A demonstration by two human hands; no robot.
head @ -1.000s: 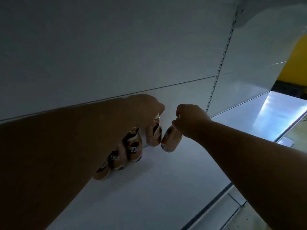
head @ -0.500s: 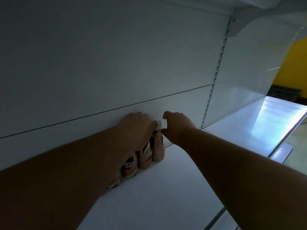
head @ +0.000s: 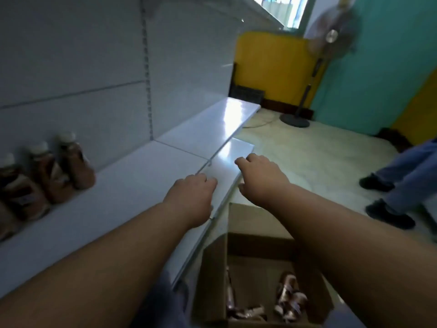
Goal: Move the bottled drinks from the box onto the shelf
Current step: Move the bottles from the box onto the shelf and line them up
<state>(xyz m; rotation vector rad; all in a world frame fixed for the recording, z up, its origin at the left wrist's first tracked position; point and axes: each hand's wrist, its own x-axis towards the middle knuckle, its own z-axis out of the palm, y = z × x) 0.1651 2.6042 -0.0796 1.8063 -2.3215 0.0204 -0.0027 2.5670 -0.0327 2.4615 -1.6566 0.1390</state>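
Note:
Several brown bottled drinks point(head: 47, 171) with white caps stand in a row on the white shelf point(head: 123, 185) at the far left, against its back panel. My left hand point(head: 192, 198) hovers over the shelf's front edge, fingers loosely curled, holding nothing. My right hand point(head: 260, 177) is a little further right, past the shelf edge, also with nothing in it. Below them sits an open cardboard box point(head: 236, 252) with more bottles point(head: 289, 297) lying at its bottom.
Another white shelf section point(head: 212, 129) continues to the right. A standing fan point(head: 305, 98) is by the yellow and teal walls. Another person's legs and dark shoes point(head: 387, 209) are on the floor at the right.
Both hands let go of the bottles at the back of the shelf and pulled away to the right, toward the box. My view swung from the shelf back to the shelf edge and box.

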